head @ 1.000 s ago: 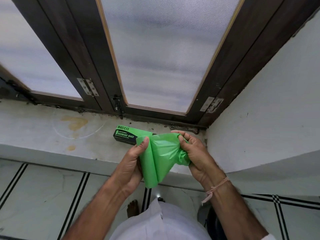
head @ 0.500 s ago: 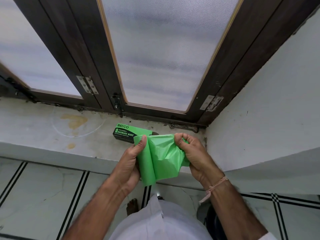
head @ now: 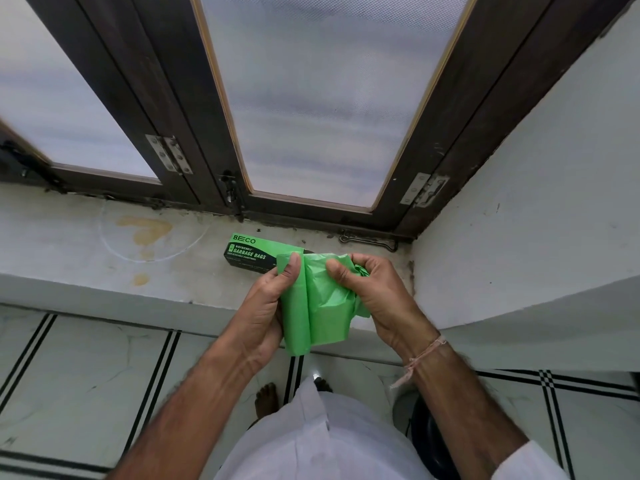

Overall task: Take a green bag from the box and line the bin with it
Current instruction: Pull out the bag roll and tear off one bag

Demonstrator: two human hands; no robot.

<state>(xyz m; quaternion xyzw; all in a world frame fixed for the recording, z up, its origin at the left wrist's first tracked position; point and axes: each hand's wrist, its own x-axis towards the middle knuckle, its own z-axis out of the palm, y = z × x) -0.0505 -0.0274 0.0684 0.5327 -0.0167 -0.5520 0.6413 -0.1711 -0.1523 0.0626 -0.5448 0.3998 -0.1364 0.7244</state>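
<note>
Head view: both hands pinch green bag; box behind.

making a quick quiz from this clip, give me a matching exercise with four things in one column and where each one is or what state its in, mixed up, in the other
Things:
1. green bag
2. box
3. thread band
4. yellowish stain

Places or states:
A. lying on the sill below the window, printed side facing the camera
B. tied round the wrist of the right hand
C. partly folded, pinched between the left hand and the right hand
D. on the sill, left of the box, inside a faint ring mark

Pairs: 1-C, 2-A, 3-B, 4-D
</note>
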